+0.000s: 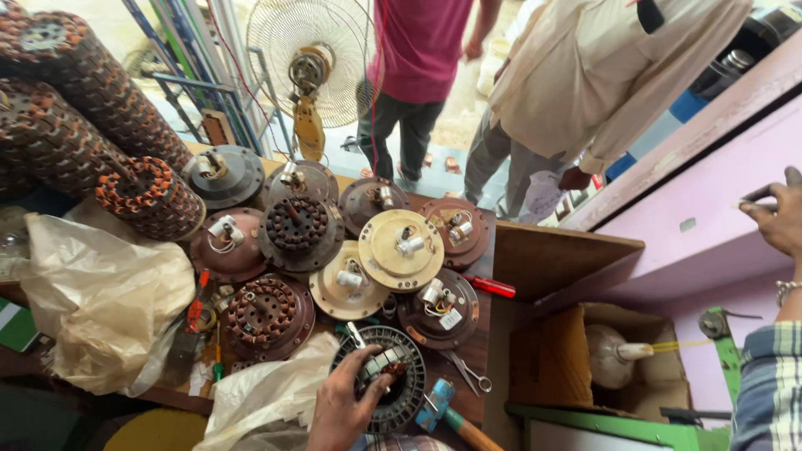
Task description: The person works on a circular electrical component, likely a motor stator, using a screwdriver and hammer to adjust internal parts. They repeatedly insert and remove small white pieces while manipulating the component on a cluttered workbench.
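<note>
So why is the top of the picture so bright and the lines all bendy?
Head view: daylight floods the floor beyond the bench, washing it pale; the wide lens bows the pink wall; the left hand and motor parts stay sharp, evenly lit, without glare.

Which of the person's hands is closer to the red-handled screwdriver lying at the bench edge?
The left hand, resting on a round finned motor part below and left of the red-handled screwdriver. The right hand is far off, on the pink ledge.
</note>
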